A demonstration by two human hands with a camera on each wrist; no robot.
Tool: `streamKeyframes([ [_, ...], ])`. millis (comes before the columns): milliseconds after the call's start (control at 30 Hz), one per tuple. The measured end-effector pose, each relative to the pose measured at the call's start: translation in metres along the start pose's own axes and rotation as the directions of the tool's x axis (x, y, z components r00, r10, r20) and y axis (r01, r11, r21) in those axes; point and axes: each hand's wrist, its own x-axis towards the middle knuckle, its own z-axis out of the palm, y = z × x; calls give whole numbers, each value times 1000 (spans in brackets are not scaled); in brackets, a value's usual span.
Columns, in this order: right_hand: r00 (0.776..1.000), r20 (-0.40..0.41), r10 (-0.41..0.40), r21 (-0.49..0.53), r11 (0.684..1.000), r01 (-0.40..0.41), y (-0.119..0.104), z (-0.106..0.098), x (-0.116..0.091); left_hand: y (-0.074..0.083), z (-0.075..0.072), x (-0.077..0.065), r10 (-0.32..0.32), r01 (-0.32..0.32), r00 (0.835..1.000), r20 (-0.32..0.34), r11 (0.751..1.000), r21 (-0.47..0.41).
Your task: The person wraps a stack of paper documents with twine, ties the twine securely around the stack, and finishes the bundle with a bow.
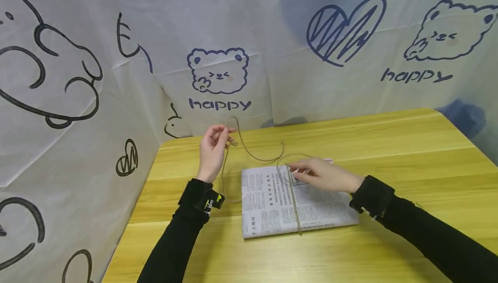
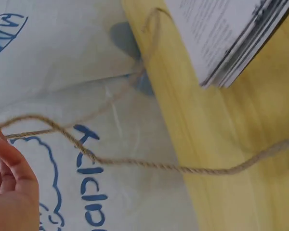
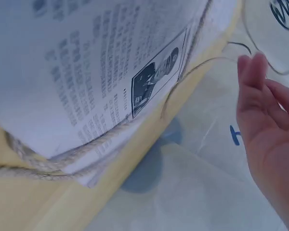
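Observation:
In the head view a stack of folded newspaper lies on the table with twine passed round it from front to back. My left hand, raised beyond the stack's back left corner, pinches a length of twine between thumb and fingers. That twine forms a loop above the hand and hangs down toward the stack. Over the stack's back edge, my right hand has its fingers loosely bent beside the tied strand. In the right wrist view, a thin strand runs up close to the right fingertips.
A yellow wood-grain table extends to the right and in front of the stack. White cloth with blue bear and heart drawings hangs along the table's back and left. Black bands with small cameras sit on both wrists.

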Motion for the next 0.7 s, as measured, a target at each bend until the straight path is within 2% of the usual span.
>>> streamKeyframes([
  [67, 1000, 0, -1, -10, 1000, 1, -3, 4, 1, 5, -3, 1, 15, -15, 1000, 3, 1000, -15],
  [200, 986, -164, 26, -43, 999, -33, 2, 1, 0, 14, -1, 2, 39, -38, 998, 55, 999, -14],
  [300, 964, -263, 43, -43, 997, -56, 6, -8, 0, 21, 9, 4, 45, -45, 991, 128, 999, -3],
  [400, 950, -307, 57, -24, 997, -67, 6, -16, 4, 27, 21, 5, 32, -33, 977, 212, 999, -2],
  [567, 960, -273, 57, 35, 998, -49, 3, -17, 15, 32, 42, 5, 13, -7, 948, 319, 1000, -22],
  [700, 978, -196, 75, 169, 985, -41, 1, -12, 27, 32, 56, 3, 8, 16, 920, 391, 998, -57],
])
